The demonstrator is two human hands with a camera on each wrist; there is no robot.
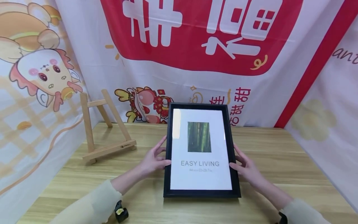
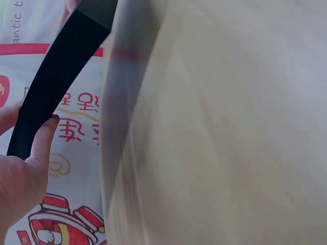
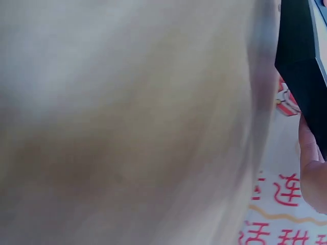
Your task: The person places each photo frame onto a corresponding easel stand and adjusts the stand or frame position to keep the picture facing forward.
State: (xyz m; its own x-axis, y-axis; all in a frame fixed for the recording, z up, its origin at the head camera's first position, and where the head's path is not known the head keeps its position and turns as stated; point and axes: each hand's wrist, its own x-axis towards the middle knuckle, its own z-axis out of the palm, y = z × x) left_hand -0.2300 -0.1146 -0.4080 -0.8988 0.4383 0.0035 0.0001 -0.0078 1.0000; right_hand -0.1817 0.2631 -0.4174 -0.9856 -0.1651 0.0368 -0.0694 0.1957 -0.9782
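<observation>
A black picture frame point(image 1: 202, 193) with a white insert reading "EASY LIVING" and a small green bamboo print is held up between both hands, tilted with its face toward the head camera. My left hand point(image 1: 155, 158) grips its left side, thumb on the front edge and fingers behind. On the opposite side my right hand point(image 1: 247, 168) holds the frame the same way. In the left wrist view the left hand point(image 2: 23, 173) pinches the black edge; the right wrist view catches the right hand point(image 3: 311, 168) at the frame's border. Sleeve fabric covers much of both wrist views.
A small wooden easel point(image 1: 109, 149) stands at the back left of the wood-grain table point(image 1: 279, 155). Printed cloth point(image 1: 156, 68) with red and cartoon patterns hangs behind and along both sides. A dark wrist device point(image 1: 121, 211) sits by the left sleeve.
</observation>
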